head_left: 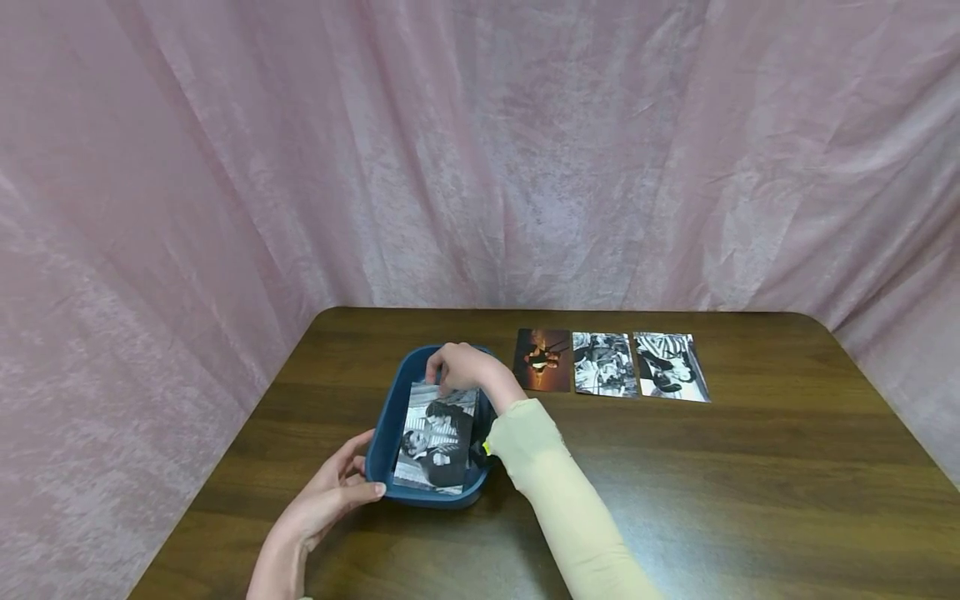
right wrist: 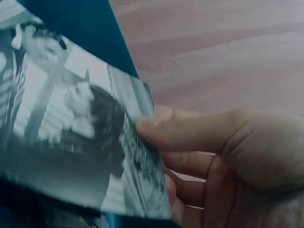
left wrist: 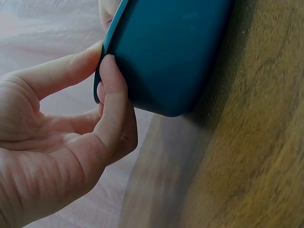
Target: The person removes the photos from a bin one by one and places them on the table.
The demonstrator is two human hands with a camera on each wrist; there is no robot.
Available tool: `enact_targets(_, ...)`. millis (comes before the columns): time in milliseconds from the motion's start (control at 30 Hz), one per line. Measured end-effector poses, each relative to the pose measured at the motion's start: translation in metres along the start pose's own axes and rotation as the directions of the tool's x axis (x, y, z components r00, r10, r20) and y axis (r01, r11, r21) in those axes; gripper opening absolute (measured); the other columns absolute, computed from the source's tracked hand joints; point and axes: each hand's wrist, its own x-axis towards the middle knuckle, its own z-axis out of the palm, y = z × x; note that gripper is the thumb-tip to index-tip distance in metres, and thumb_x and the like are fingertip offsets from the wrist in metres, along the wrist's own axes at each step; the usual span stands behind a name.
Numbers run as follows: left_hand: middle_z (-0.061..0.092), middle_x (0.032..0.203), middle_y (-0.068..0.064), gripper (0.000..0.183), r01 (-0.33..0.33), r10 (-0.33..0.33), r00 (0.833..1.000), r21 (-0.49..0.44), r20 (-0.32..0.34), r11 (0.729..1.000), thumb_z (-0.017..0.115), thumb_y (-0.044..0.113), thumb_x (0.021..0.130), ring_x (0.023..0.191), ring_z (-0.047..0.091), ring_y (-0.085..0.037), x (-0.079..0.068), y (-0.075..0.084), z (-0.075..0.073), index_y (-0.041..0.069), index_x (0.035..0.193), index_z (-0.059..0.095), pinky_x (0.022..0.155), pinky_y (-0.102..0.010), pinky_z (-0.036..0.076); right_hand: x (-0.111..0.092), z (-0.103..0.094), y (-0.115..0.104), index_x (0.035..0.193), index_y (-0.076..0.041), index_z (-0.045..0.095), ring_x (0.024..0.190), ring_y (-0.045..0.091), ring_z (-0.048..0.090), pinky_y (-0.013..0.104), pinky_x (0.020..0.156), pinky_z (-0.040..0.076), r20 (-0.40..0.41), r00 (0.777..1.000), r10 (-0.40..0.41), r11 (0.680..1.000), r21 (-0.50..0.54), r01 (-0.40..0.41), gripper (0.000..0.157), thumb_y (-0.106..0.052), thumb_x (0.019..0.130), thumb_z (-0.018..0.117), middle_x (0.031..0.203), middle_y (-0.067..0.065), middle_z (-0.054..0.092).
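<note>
A blue plastic bin [head_left: 390, 425] stands on the table, left of its middle. My left hand [head_left: 333, 492] pinches the bin's near left rim between thumb and fingers, which the left wrist view shows close up on the rim [left wrist: 105, 52]. Over the bin, my right hand [head_left: 465, 367] pinches the far edge of a black-and-white photo print [head_left: 435, 442]. In the right wrist view the thumb lies on the face of the print [right wrist: 80, 123], with the fingers behind it. More dark printed material shows beneath that print, though its kind is unclear.
To the right of the bin, three photo prints lie in a row: a dark orange-brown one [head_left: 542, 360], a black-and-white one [head_left: 604, 364] and another black-and-white one [head_left: 671, 367]. The wooden table [head_left: 750, 483] ends at a pink curtain [head_left: 525, 167] behind.
</note>
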Motion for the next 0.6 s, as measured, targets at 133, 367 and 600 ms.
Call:
enact_targets(133,0.053,0.114,-0.013,0.087,0.005,-0.005,1.0,0.009,0.0,1.0,0.067,0.004,0.087,0.1,0.059,-0.017,0.0,0.0,-0.002,0.006,0.156,0.015,0.086,-0.028,0.05,-0.006,-0.004,0.0,0.106,-0.018,0.076,0.092,0.017,0.061,0.032,0.082,0.052,0.009,1.0,-0.019,1.0,0.0,0.019,0.018,-0.012,0.089,0.072,0.107,0.003,0.071)
enact_targets(367,0.053,0.114,-0.014,0.085,0.007,-0.007,1.0,0.017,0.008,1.0,0.066,0.004,0.088,0.101,0.059,-0.018,0.001,0.0,-0.002,0.006,0.156,0.014,0.086,-0.028,0.05,-0.022,-0.01,0.002,0.127,-0.025,0.069,0.063,0.014,0.054,0.032,0.066,0.057,0.151,0.988,-0.007,0.999,0.032,0.002,0.041,-0.006,0.091,0.067,0.085,0.0,0.066)
enact_targets(600,0.053,0.115,-0.015,0.085,0.003,-0.003,1.0,0.012,0.012,1.0,0.065,0.003,0.088,0.099,0.059,-0.017,0.002,-0.001,-0.002,0.006,0.156,0.014,0.086,-0.027,0.05,-0.034,-0.017,0.008,0.134,-0.022,0.063,0.07,0.028,0.071,0.032,0.066,0.059,0.187,0.982,-0.005,0.993,0.117,-0.017,0.058,0.008,0.085,0.066,0.067,0.011,0.061)
